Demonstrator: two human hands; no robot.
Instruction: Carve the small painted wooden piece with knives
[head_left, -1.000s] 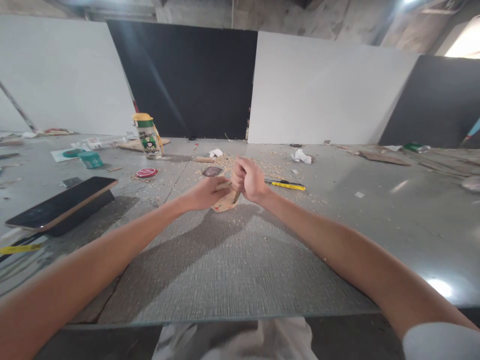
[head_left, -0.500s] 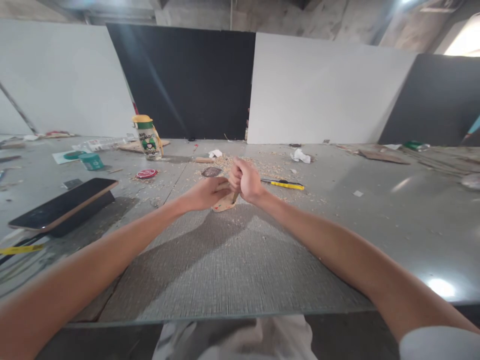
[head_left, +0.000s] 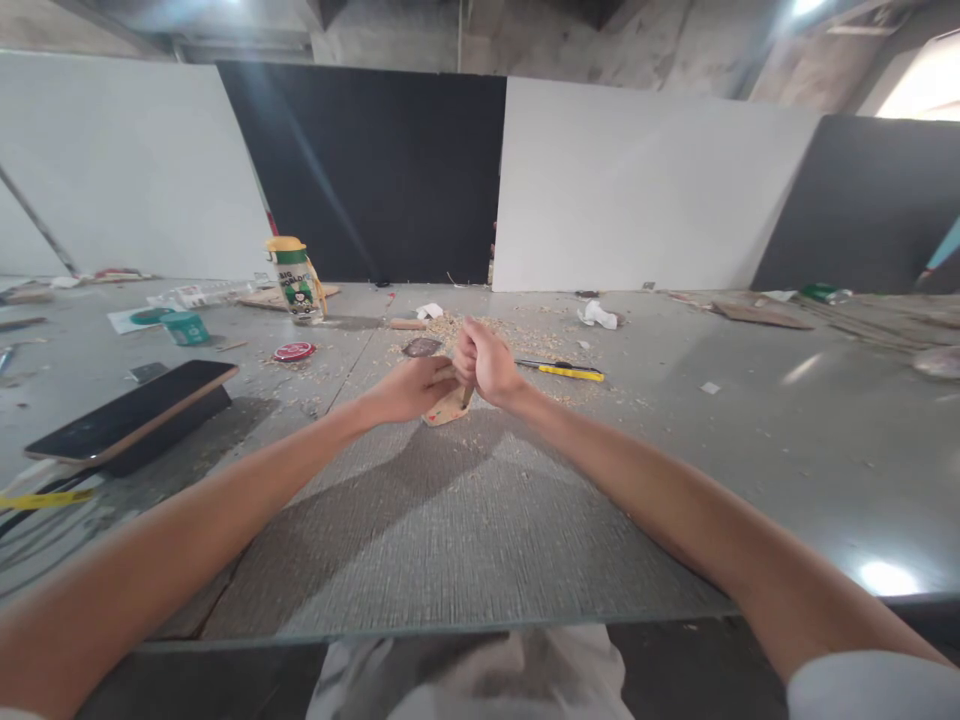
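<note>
In the middle of the table, my right hand [head_left: 489, 364] is closed in a fist around a narrow brownish stick-like tool [head_left: 466, 397]. Its lower end points down at a flat tan piece with rounded corners and small red marks [head_left: 445, 412], which looks like a playing card. My left hand [head_left: 411, 388] is beside the fist, fingers bent and pressed together over the far side of the flat piece. What those fingers hold is hidden. Both hands lie over the near edge of a scatter of pale wood shavings [head_left: 487, 328].
A yellow utility knife [head_left: 571, 372] lies right of my hands. Behind are crumpled tissue [head_left: 598, 315], a wood block [head_left: 409, 324] and a dark round patch [head_left: 422, 346]. Leftward are a red lid [head_left: 294, 351], a bottle [head_left: 298, 285], a teal jar [head_left: 185, 328] and a propped phone [head_left: 135, 410].
My hands keep nearly the same pose over the flat piece. The whole view has shifted slightly.
</note>
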